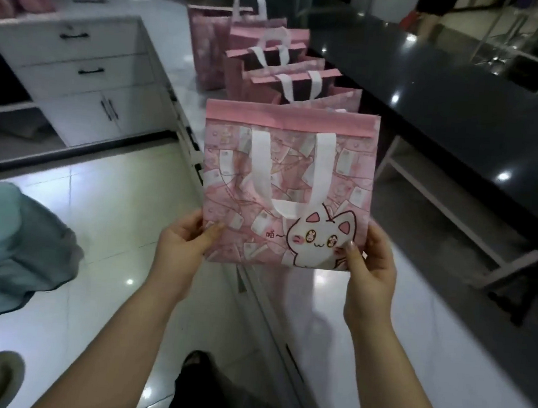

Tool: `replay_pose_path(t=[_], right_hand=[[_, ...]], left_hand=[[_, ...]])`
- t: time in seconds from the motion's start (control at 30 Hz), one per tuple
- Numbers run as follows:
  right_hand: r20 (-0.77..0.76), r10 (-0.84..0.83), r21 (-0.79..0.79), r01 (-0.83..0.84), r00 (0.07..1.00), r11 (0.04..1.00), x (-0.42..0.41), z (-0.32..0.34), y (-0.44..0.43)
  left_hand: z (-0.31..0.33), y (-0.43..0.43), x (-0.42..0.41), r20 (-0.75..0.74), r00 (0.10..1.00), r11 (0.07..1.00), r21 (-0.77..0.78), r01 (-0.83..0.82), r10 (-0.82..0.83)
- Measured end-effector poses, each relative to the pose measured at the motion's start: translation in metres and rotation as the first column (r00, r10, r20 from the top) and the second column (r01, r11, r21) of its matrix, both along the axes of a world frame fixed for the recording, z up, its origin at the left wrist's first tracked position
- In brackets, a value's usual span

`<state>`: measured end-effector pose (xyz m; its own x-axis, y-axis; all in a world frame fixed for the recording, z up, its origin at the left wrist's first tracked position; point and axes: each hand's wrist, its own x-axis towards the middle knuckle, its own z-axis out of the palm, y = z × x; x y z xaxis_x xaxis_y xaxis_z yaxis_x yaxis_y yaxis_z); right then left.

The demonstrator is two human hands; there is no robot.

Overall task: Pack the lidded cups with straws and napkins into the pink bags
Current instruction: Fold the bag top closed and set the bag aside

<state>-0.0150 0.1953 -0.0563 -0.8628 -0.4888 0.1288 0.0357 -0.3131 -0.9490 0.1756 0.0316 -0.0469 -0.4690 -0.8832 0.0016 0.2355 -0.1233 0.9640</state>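
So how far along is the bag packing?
Done: a row of pink white-handled bags stands open beside the black counter. In hand: left hand and right hand pinch a flat pink cat-print bag by its lower corners. Left: opening and filling it; no cups, straws or napkins show.

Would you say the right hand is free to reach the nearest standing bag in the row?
Probably not yet: the right hand grips the flat cat-print bag, as does the left hand, and that bag is held in front of the nearest standing bag.

We hold a flat pink bag (287,186) upright, left hand (181,240) and right hand (371,261) pinching its lower corners.
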Motion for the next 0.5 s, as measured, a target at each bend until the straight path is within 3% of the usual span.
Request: replay_pose_path(t=[0.27, 0.5], right_hand=[[-0.017, 0.301, 0.003, -0.301, 0.954, 0.954, 0.066, 0.009, -0.141], [0.047, 0.386, -0.079, -0.381, 0.922, 0.921, 0.150, 0.020, -0.308]], left_hand=[[0.008, -0.091, 0.098, -0.002, 0.968, 0.962, 0.113, -0.249, 0.251], [0.024, -0.225, 0.199, -0.002, 0.933, 0.926, 0.123, -0.358, 0.361]])
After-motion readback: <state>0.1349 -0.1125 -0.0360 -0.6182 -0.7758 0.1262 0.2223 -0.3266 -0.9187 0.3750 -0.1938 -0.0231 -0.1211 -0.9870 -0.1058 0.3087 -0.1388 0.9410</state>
